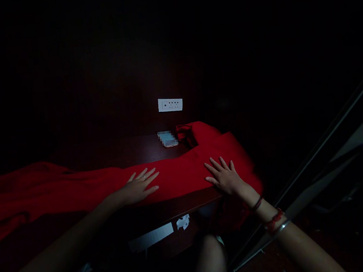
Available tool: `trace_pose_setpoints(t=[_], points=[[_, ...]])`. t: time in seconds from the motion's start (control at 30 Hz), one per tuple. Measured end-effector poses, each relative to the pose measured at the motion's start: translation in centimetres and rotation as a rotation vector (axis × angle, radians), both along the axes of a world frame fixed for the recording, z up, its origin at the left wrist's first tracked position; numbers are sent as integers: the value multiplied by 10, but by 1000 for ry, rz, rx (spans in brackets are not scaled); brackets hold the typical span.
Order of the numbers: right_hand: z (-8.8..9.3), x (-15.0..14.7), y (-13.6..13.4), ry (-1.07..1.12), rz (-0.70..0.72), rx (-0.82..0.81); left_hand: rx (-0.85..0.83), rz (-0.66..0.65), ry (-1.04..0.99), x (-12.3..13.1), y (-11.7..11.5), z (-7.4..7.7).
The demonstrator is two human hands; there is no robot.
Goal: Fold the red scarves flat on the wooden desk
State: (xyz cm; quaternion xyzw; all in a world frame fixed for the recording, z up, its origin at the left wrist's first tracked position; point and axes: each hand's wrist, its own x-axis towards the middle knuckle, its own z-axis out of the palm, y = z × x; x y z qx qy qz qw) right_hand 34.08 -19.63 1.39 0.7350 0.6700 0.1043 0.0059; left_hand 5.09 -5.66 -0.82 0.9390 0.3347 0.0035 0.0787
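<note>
A long red cloth (179, 175) lies spread across a dark wooden table (131, 152), running from the far left to the right end, where it hangs over the edge. My left hand (140, 185) rests flat on the cloth near the middle, fingers spread, with a ring on one finger. My right hand (224, 177) presses flat on the cloth near the table's front edge, fingers apart. Red bracelets and a metal bangle circle my right wrist (273, 219).
The room is very dark. A white wall socket (170, 104) sits on the back wall above the table. A phone (168, 139) lies on the table by the cloth's bunched far end. Paper scraps (183, 221) lie under the table. Slanted metal rails (332, 150) stand at right.
</note>
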Motion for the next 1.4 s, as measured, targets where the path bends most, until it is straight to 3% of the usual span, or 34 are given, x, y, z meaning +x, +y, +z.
trace_pose_setpoints(t=[0.13, 0.27, 0.43, 0.6, 0.73, 0.83, 0.97, 1.03, 1.13, 1.3, 1.4], points=[[22, -2, 25, 32, 48, 79, 21, 15, -5, 1, 3, 2], [50, -13, 75, -48, 233, 182, 193, 19, -118, 17, 5, 8], [47, -4, 121, -205, 363, 154, 47, 101, -7, 31, 5, 3], [31, 12, 126, -276, 340, 244, -3, 131, 17, 28, 3, 1], [32, 14, 124, -266, 285, 295, -16, 177, 4, 28, 3, -1], [34, -1, 120, -201, 277, 325, 5, 196, -22, 30, 0, -2], [21, -49, 103, -12, 313, 391, 138, 172, -88, 26, -1, 7], [7, -74, 92, 120, 369, 318, 219, 188, -120, 14, 7, 14], [-12, -96, 82, 239, 412, 90, 252, 256, -131, -24, 29, 21], [-27, -91, 85, 244, 331, -110, 154, 433, -13, -103, 62, 9], [-26, -85, 88, 222, 306, -126, 83, 471, 55, -123, 67, 3]])
